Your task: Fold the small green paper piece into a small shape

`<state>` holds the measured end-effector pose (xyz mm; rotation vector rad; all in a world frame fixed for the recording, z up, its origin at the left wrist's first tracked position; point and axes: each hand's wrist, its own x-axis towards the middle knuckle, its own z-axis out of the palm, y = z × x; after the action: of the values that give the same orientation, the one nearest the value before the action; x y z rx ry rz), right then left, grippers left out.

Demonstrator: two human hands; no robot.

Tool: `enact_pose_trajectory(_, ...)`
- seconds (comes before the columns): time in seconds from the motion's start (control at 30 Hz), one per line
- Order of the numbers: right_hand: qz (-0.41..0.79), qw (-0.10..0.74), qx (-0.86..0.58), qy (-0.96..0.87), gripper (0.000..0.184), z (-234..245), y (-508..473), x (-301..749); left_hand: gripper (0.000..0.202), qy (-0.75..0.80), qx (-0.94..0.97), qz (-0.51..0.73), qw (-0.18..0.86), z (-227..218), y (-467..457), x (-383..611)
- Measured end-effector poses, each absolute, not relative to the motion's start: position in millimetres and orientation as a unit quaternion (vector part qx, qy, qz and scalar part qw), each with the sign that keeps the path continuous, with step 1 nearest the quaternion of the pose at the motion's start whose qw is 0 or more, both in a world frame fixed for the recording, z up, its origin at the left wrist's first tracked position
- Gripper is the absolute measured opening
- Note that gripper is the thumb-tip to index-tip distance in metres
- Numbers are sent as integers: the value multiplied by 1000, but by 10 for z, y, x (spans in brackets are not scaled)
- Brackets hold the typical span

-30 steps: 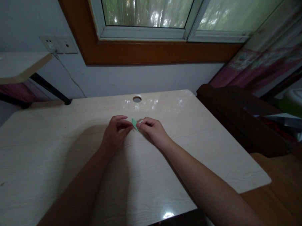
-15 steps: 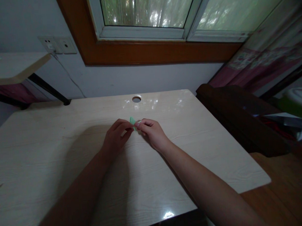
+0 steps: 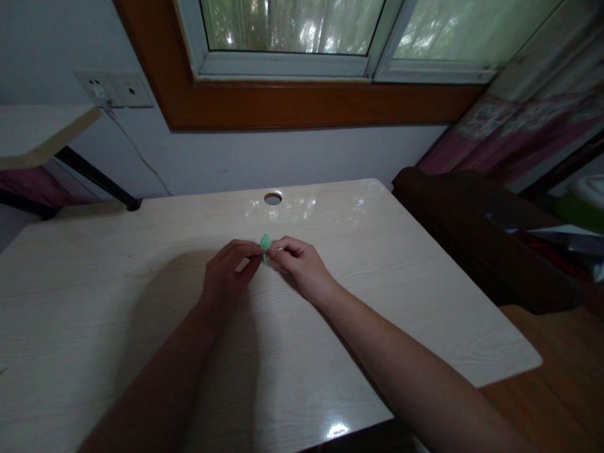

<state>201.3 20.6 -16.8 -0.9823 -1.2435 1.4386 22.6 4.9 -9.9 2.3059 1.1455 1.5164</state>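
Note:
A small piece of green paper [image 3: 265,241], seemingly folded, is pinched between my two hands over the desk [image 3: 307,353]. My left hand [image 3: 229,264] grips its left side with thumb and fingertips. From the other side, my right hand [image 3: 303,263] pinches it between thumb and curled fingers. A pointed green part stands up above the fingertips, and a narrow bit shows below them. The fingers hide the paper's middle, so its full shape cannot be made out.
At the desk's back edge is a round cable hole [image 3: 273,199]. A raised shelf [image 3: 38,138] on black legs stands at the left, below a wall socket [image 3: 113,90] with a cable. Right of the desk are dark wooden furniture [image 3: 472,232] and a curtain [image 3: 508,124].
The upright part of the green paper has turned and looks broader and more pointed. My left hand has shifted slightly left; my right hand has barely moved.

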Motion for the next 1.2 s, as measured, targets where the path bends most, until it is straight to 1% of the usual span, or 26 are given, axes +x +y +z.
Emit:
enact_pose_trajectory(0.27,509,486,-402,-585,20,-154,206,2030,6,413,737,512,152,-62,49,226)
enact_pose_trajectory(0.4,439,491,-396,-640,15,-147,203,2042,7,414,706,527,228,-119,59,231)
enact_pose_trajectory(0.53,407,485,-390,-668,14,-140,194,2047,8,400,658,564,299,-169,56,250)
enact_pose_trajectory(0.67,386,480,-390,-685,12,-145,193,2051,12,401,636,577,319,-185,56,261)
enact_pose_trajectory(0.8,376,478,-390,-691,10,-141,192,2052,27,410,597,599,343,-192,63,267)
enact_pose_trajectory(0.87,375,479,-394,-689,10,-133,190,2049,31,414,583,603,355,-196,69,267)
enact_pose_trajectory(1.07,361,475,-398,-697,13,-121,183,2042,29,411,566,609,374,-211,93,252)
enact_pose_trajectory(1.2,359,470,-397,-702,13,-118,181,2052,26,415,570,587,399,-190,97,248)
